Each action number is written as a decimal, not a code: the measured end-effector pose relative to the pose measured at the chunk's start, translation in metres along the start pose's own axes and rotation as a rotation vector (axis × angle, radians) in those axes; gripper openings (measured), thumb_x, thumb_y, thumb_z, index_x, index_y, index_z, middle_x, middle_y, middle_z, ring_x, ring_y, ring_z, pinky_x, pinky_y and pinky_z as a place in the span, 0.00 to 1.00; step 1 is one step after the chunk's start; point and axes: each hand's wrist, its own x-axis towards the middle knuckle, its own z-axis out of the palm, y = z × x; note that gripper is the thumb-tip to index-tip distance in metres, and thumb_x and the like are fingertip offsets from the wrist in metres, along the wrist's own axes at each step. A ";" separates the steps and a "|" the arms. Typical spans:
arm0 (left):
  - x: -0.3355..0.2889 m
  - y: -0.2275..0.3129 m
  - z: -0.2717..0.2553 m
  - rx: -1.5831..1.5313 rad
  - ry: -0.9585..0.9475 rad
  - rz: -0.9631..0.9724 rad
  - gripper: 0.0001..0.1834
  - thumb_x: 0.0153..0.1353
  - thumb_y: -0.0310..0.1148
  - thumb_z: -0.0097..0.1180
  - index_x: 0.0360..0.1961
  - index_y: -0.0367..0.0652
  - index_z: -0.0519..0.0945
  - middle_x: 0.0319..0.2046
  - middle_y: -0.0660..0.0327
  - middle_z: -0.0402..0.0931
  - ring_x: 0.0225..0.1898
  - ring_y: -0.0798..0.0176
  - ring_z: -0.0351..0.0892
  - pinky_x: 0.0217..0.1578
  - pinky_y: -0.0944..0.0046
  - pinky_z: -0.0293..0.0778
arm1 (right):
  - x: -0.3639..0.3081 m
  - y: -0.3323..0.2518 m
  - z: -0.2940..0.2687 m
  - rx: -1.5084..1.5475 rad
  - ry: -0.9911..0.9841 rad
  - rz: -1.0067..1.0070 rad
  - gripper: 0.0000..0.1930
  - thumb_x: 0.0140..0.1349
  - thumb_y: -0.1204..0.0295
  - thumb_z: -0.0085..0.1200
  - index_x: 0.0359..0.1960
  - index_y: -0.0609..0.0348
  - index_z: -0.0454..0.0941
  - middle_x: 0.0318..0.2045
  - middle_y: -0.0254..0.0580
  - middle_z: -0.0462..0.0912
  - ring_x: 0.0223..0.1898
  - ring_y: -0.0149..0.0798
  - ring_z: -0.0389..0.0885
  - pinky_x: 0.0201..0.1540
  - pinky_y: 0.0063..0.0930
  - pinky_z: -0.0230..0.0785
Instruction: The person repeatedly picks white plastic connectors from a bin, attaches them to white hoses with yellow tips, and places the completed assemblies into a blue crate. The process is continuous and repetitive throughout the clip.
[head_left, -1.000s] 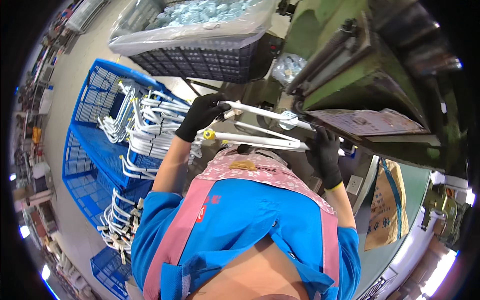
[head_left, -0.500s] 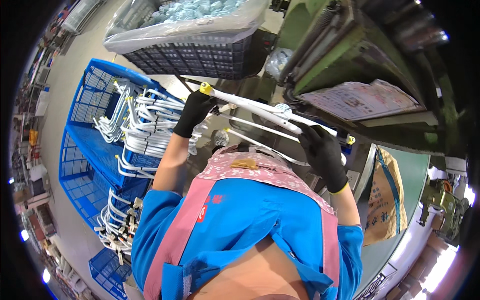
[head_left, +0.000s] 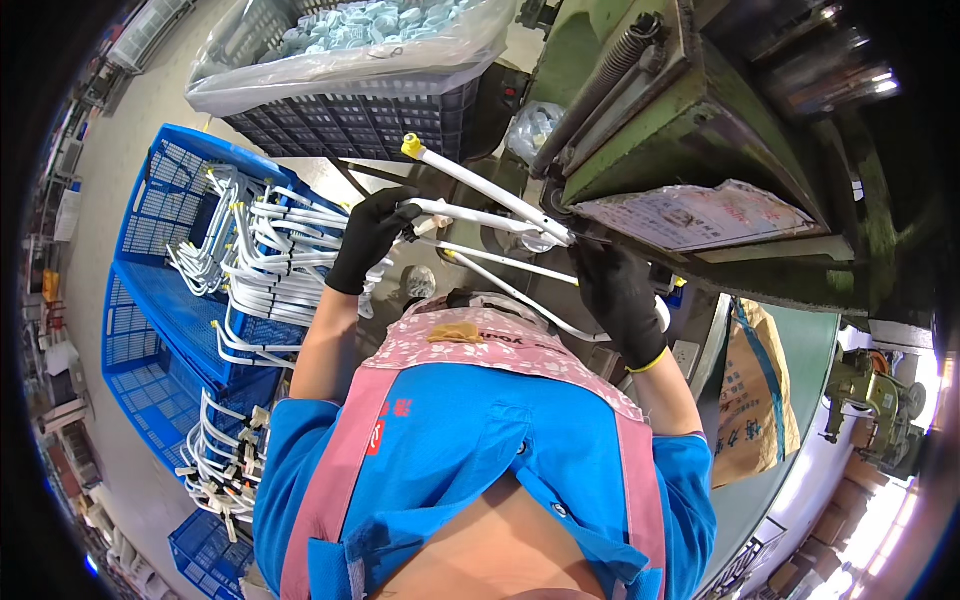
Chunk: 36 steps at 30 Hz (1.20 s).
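Note:
In front of my apron, a white bent-tube frame point(head_left: 490, 192) slants from a yellow-capped upper left end down to my right hand point(head_left: 620, 295). That black-gloved hand is closed round its right end, where the fingers partly hide the tubes. My left hand point(head_left: 375, 238), also in a black glove, pinches the left end of a second white tube point(head_left: 470, 214) just below the yellow-capped one. Whether both tubes belong to one piece I cannot tell. Lower down, more white tubing point(head_left: 520, 263) lies between my hands and the apron.
Blue crates point(head_left: 165, 270) at my left hold stacks of white bent tubes point(head_left: 275, 260). A black crate point(head_left: 350, 122), lined with clear plastic, holds pale blue small parts point(head_left: 375, 30). A green machine point(head_left: 690, 140) stands close ahead at right. A brown paper sack point(head_left: 755, 390) leans beside my right arm.
My left hand has come away from the yellow-capped end and now grips a tube below it. The capped end has tilted up and away. My right hand has shifted slightly left.

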 end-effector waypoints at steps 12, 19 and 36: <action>0.003 -0.002 -0.003 -0.028 -0.050 -0.012 0.15 0.61 0.31 0.59 0.48 0.34 0.78 0.31 0.62 0.80 0.29 0.74 0.76 0.29 0.72 0.73 | -0.015 -0.010 -0.008 0.144 -0.152 0.110 0.21 0.60 0.71 0.53 0.56 0.62 0.69 0.33 0.56 0.78 0.31 0.55 0.79 0.32 0.41 0.71; 0.003 0.000 -0.003 -0.048 -0.049 -0.041 0.15 0.61 0.30 0.59 0.47 0.35 0.78 0.31 0.63 0.81 0.29 0.74 0.76 0.29 0.72 0.73 | -0.034 -0.015 0.005 0.193 -0.274 0.102 0.27 0.60 0.73 0.51 0.61 0.68 0.61 0.37 0.65 0.77 0.30 0.56 0.78 0.32 0.39 0.72; -0.045 0.037 0.066 -0.159 -0.199 0.022 0.19 0.71 0.41 0.41 0.47 0.37 0.79 0.26 0.65 0.77 0.26 0.76 0.71 0.27 0.74 0.66 | -0.043 -0.005 0.030 0.097 -0.078 0.306 0.43 0.54 0.62 0.61 0.67 0.62 0.49 0.21 0.45 0.78 0.22 0.49 0.79 0.22 0.37 0.69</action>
